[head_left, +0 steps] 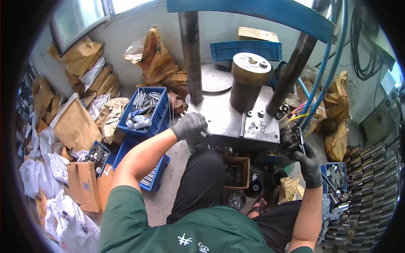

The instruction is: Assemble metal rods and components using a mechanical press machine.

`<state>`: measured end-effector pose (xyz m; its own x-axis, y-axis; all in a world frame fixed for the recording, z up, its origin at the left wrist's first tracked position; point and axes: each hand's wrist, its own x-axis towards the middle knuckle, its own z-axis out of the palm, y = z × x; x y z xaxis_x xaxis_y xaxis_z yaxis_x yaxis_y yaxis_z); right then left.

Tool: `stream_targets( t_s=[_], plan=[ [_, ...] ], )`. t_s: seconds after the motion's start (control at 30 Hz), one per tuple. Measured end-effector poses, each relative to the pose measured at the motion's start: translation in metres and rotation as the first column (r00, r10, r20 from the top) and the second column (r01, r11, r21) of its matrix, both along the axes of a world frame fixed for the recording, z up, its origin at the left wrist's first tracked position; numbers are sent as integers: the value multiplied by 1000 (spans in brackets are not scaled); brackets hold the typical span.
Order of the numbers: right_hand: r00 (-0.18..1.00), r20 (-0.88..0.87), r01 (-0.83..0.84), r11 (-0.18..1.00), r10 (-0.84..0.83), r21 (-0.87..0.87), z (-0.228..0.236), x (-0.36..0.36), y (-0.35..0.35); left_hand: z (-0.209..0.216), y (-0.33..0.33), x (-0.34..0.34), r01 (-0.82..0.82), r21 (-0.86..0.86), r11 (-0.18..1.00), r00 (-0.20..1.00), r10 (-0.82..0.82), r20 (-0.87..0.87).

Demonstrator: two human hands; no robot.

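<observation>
My left hand point(190, 126), in a dark grey glove, is closed at the left front corner of the press table point(219, 122). Bits of a small metal part point(205, 134) stick out from its fingers; the rest is hidden. On the right, my gloved right hand point(309, 166) has its fingers round the lower end of a slim metal lever point(301, 141) beside the press. A thick steel cylinder point(249, 80) with a wider top stands on the table. In front of it lie a metal rod point(243, 124), small rings point(261, 114) and a patch of little metal pieces point(257, 126).
Steel posts point(192, 55) carry the blue crossbeam point(253, 14). Blue crates point(145, 111) of metal pins stand at left, near paper and plastic sacks point(76, 122). Stacked metal cylinders point(367, 185) fill the right. Blue hoses point(325, 71) hang beside the press; a wooden box point(236, 172) sits below.
</observation>
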<state>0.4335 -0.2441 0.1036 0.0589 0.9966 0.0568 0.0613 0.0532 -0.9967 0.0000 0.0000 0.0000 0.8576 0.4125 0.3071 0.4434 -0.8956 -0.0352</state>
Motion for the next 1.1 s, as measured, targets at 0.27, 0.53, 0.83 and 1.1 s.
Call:
stream_targets(
  t_s=[0.27, 0.53, 0.83, 1.1],
  plan=[
    [999, -31, 36, 997, -34, 63, 0, -4, 16, 21, 38, 31, -63, -442, 895, 220, 445, 868],
    [996, 75, 42, 999, -41, -6, -8, 17, 24, 4, 20, 65, -205, -433, 878, 319, 478, 819],
    [1000, 10, -10, 989, 12, -145, -48, 2, 35, 8, 32, 52, -108, -450, 886, 85, 460, 884],
    [997, 69, -10, 982, 23, -186, -70, 21, 44, -35, 55, 57, -10, -591, 807, 137, 586, 799]
  ],
)
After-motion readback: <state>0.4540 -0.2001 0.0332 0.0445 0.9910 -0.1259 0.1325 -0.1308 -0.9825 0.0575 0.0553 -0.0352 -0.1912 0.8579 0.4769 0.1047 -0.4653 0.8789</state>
